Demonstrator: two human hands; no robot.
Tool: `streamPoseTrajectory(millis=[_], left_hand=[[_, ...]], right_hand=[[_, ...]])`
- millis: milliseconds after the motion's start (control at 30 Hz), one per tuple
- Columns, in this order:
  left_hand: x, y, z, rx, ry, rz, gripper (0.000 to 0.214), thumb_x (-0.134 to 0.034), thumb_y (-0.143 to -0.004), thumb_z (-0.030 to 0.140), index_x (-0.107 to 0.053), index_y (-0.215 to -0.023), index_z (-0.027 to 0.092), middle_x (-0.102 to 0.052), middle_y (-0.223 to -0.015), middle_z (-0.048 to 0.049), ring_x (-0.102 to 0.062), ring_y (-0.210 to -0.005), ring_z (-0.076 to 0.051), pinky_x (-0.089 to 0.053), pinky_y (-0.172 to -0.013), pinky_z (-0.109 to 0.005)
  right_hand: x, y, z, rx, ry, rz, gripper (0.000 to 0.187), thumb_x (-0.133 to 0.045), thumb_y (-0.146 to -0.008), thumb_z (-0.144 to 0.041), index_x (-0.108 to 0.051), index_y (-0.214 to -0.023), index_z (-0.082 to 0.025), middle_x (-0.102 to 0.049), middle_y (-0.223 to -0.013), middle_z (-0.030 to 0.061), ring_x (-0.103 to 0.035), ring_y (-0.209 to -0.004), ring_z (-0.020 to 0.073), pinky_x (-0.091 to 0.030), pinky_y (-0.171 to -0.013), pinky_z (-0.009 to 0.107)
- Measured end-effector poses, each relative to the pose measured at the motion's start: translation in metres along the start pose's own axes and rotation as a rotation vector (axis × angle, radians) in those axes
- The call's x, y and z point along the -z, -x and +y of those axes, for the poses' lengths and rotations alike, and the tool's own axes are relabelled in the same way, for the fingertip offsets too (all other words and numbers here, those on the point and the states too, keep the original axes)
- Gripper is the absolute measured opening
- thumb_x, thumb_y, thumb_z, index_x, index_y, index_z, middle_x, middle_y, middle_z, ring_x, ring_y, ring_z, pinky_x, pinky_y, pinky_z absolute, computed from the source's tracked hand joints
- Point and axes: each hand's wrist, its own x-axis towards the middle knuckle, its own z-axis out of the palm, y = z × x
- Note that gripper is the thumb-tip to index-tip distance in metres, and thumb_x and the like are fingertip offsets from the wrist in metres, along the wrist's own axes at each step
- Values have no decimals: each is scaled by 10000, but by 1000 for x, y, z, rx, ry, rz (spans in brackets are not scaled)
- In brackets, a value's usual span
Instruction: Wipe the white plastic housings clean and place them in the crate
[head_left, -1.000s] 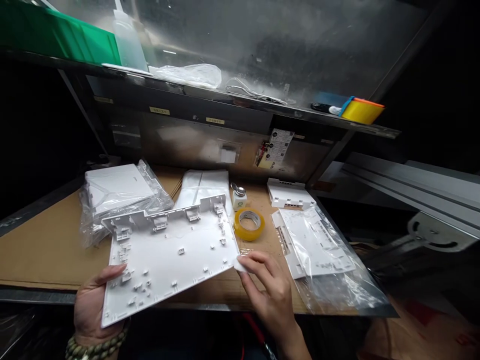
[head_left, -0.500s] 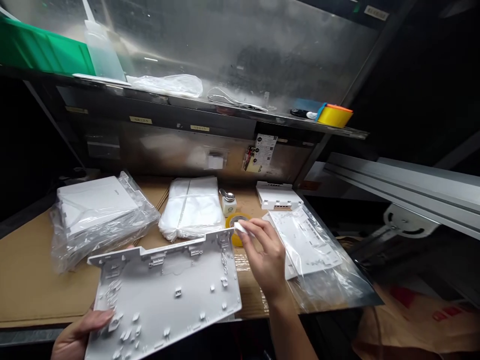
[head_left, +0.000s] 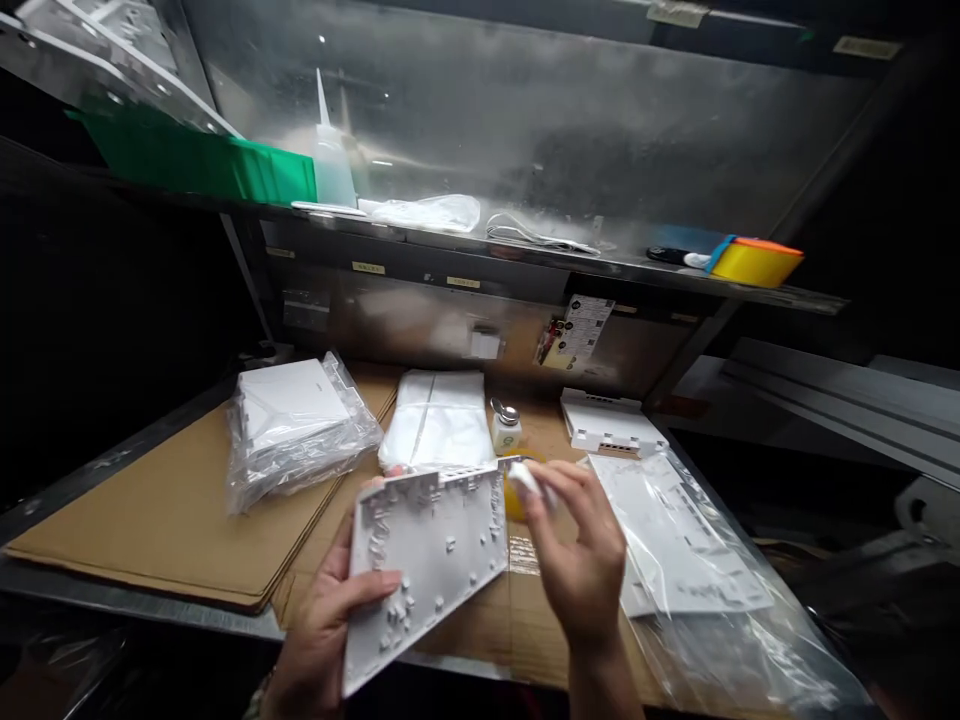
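My left hand (head_left: 330, 610) grips a white plastic housing panel (head_left: 442, 560) by its left edge, thumb on the inner face. Small clips and posts dot that face, which is turned towards me. Beside the panel's upper right corner, my right hand (head_left: 577, 540) pinches a small folded white wipe (head_left: 525, 481). Whether the wipe touches the corner I cannot tell. Behind the right fingers lies a yellow tape roll (head_left: 516, 500), partly hidden. A small white pump bottle (head_left: 505, 428) with a metal lid stands just beyond it.
Left on the cardboard (head_left: 172, 510) lies a bagged white panel (head_left: 292, 400). A stack of clear plastic bags (head_left: 435, 415) sits mid-table. More white panels (head_left: 675, 540) under clear film and a white housing part (head_left: 611, 420) are right. The shelf above holds a green bin (head_left: 217, 165) and squeeze bottle (head_left: 334, 170).
The view has shifted, so the table and shelf appear further right. The panel is now tilted more and looks narrower. My right hand with the wipe has come slightly away from its upper right corner.
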Motion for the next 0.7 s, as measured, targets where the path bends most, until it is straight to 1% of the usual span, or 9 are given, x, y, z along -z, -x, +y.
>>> streamPoseTrajectory(millis=[67,133,200,300,367,467,567,633,700], left_hand=[[-19,4,-9,-47,-62,-58,730,-849,-687,158,-649,-1327,448,-517,-1572,66,-483,-1432,-324,-416,-1184,-392],[-31,6,-17,-109,-108,-121,655,-852,-724,216,-666,-1313,432,-514,-1575,56,-412,-1481,-327,-339,-1232,-395],[-38,6,-23,-159,-152,-162,608,-840,-750,244,-672,-1311,412,-532,-1562,39,-396,-1488,-340,-293,-1253,-414],[-42,5,-27,-208,-214,-166,586,-833,-751,261,-681,-1297,409,-539,-1556,38,-364,-1506,-333,-278,-1254,-388],[-44,5,-29,-204,-224,-174,582,-826,-757,268,-677,-1301,412,-539,-1555,38,-364,-1507,-321,-279,-1251,-373],[-47,5,-29,-174,-201,-196,579,-812,-766,248,-672,-1303,414,-522,-1569,49,-369,-1505,-313,-297,-1244,-374],[-43,3,-21,-108,-145,-142,657,-826,-725,210,-651,-1317,436,-523,-1567,69,-449,-1457,-322,-443,-1160,-373],[-28,0,-8,-37,-95,-84,830,-850,-658,143,-590,-1377,468,-583,-1514,58,-570,-1353,-336,-549,-1059,-389],[-3,-3,10,5,-43,-6,1033,-854,-568,57,-512,-1445,482,-694,-1380,31,-666,-1225,-368,-608,-980,-442]], right_hand=[[-6,-3,-29,69,-81,-17,294,-686,-920,-119,-703,-1182,-252,-681,-1066,54,-672,-990,186,-591,-838,326],[-11,-5,-45,109,-123,-40,346,-677,-911,-83,-692,-1210,-257,-672,-1080,56,-663,-1014,186,-586,-867,329],[-13,-5,-44,120,-119,-47,366,-666,-910,-69,-688,-1222,-258,-668,-1088,60,-656,-1028,191,-579,-888,342],[-10,-5,-32,86,-59,3,318,-656,-920,-78,-702,-1185,-248,-668,-1073,64,-657,-1021,196,-572,-878,341],[-6,-3,-29,72,-46,37,305,-659,-922,-85,-703,-1177,-246,-667,-1067,65,-659,-1015,194,-571,-869,331],[-6,-3,-29,106,-82,-6,337,-665,-922,-96,-689,-1215,-261,-678,-1086,61,-660,-1026,193,-574,-864,330],[-13,-7,-5,58,-9,-26,266,-639,-956,-176,-699,-1204,-252,-708,-1080,67,-667,-1018,202,-573,-866,352],[-21,-8,32,-68,122,17,212,-610,-980,-278,-716,-1155,-222,-729,-1051,77,-669,-976,207,-565,-840,357],[-28,-6,76,-155,203,19,220,-618,-957,-344,-730,-1068,-190,-748,-990,89,-656,-915,235,-539,-788,371]])
